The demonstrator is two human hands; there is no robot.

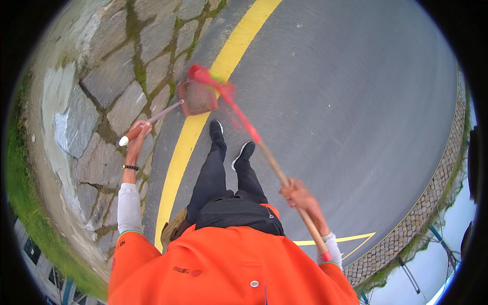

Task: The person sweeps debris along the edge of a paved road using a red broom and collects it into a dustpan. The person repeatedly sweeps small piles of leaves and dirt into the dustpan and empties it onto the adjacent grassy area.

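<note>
My left hand (141, 129) is closed around the brown grip of a long-handled dustpan (197, 100). The reddish pan rests low across the yellow road line and holds a layer of dirt or fine debris. In my right hand (299, 196) is the wooden handle of a broom (272, 162), slanting from my right forearm up towards the pan. Its red upper shaft and head are blurred, with the head over the pan's far edge. Whether the bristles touch the pan or the ground I cannot tell.
A yellow line (187, 141) runs along the asphalt road (343, 95). To the left rises a stone wall (110, 84) with mossy joints, grass (42, 232) beyond it. My shoes (216, 129) stand just below the pan. A cobbled strip (427, 198) borders the road's right side.
</note>
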